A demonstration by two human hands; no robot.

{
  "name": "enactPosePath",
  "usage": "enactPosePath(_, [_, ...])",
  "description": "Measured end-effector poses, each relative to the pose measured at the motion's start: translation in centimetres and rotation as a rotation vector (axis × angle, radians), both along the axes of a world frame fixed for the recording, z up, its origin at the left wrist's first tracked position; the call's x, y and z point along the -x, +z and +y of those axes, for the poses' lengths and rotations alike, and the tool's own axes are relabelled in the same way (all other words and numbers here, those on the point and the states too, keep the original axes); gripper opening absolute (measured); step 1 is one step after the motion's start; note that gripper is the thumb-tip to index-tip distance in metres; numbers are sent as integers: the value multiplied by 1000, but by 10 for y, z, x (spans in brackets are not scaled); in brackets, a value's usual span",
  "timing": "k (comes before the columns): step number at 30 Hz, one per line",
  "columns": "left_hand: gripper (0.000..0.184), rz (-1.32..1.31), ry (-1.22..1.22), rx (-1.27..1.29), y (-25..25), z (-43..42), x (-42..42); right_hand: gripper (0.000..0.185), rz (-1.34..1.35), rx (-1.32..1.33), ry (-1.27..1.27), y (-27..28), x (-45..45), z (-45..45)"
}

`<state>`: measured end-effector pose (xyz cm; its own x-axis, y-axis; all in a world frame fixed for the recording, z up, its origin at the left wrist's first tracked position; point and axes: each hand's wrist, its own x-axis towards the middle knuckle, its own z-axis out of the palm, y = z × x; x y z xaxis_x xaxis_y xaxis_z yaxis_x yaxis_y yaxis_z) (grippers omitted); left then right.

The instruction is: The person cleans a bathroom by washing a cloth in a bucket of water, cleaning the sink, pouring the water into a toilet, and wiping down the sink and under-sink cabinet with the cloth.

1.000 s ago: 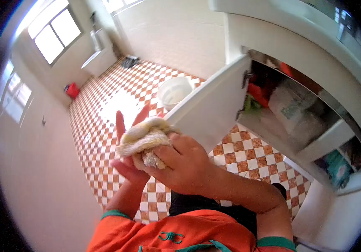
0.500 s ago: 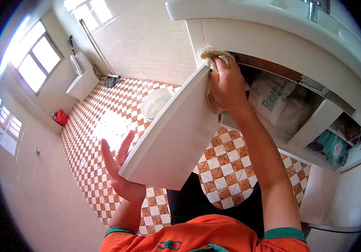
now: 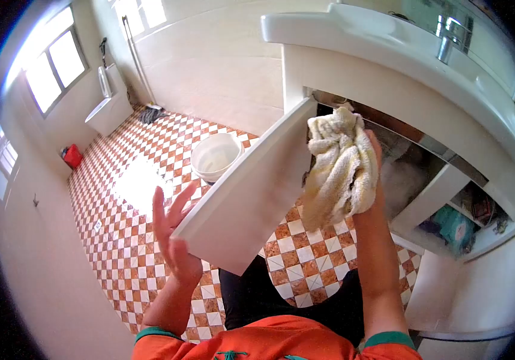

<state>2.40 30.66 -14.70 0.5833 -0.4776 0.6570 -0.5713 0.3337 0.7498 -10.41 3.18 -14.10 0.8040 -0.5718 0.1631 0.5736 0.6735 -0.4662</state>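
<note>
A crumpled cream towel hangs from my right hand, whose fingers are mostly hidden behind it. The cloth is in front of the open cabinet's hinge side, overlapping the inner face of the white cabinet door. At the door's outer lower corner is my left hand, palm against the edge and fingers stretched apart. Inside the cabinet a pale bag and a teal packet show behind a white divider.
A white washbasin with a chrome faucet tops the cabinet. Beyond the door, a white bucket stands on the brown-and-white checkered floor. A mop leans by the far wall, near a toilet and a red bag.
My right hand has come away from the top of the door's hinge side, bringing the towel down and nearer to me. My left hand stays at the door's outer corner. The view has shifted slightly.
</note>
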Motion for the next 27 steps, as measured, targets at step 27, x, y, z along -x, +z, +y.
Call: enactPosePath(27, [37, -231, 240, -427, -69, 28, -10, 23, 236, 2126, -682, 51, -72, 163])
